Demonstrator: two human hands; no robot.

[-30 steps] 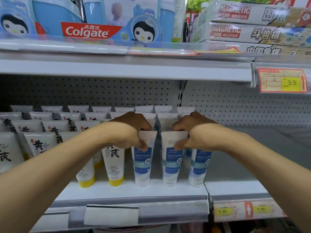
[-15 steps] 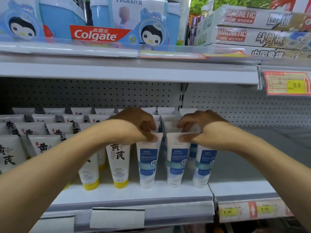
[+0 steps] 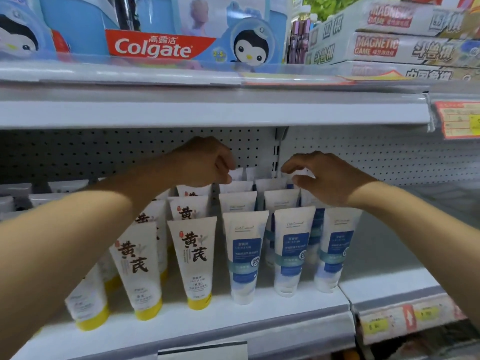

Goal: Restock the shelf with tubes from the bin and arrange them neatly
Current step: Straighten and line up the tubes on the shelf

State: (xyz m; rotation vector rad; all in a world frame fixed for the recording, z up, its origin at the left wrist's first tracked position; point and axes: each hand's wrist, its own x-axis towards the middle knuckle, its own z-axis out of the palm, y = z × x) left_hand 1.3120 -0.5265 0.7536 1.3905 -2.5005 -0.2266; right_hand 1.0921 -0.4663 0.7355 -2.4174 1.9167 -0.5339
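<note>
Both of your hands are up over the back rows of tubes on the white shelf [image 3: 181, 318]. Your left hand [image 3: 205, 162] hangs above the rear tubes at the seam where the yellow-capped ones meet the blue-label ones, fingers curled down, fingertips right at the top edge of a back-row tube. Can't tell if it's actually pinching anything or just touching. Your right hand [image 3: 327, 178] sits just right of that, over the rear blue-label tubes by the shelf's upright bracket [image 3: 279, 152], fingers also loosely curled with the thumb tucked under; same deal, grip isn't clear from this angle.

Tubes stand cap-down in tidy rows running front to back. Front of the shelf: three blue-label tubes [image 3: 245, 255] side by side, white caps on the shelf, leaning back a little. Left of those, the yellow-capped tubes [image 3: 193, 258] with big brown characters, partly hidden behind your left forearm.

Right of the bracket the neighbouring shelf section [image 3: 384, 258] shows bare white. Above everything, the upper shelf carries Colgate boxes [image 3: 153, 46] with a penguin on them and, further right, stacked magnetic game boxes [image 3: 384, 45]. An orange price tag [image 3: 458, 119] hangs at that shelf's right end.
</note>
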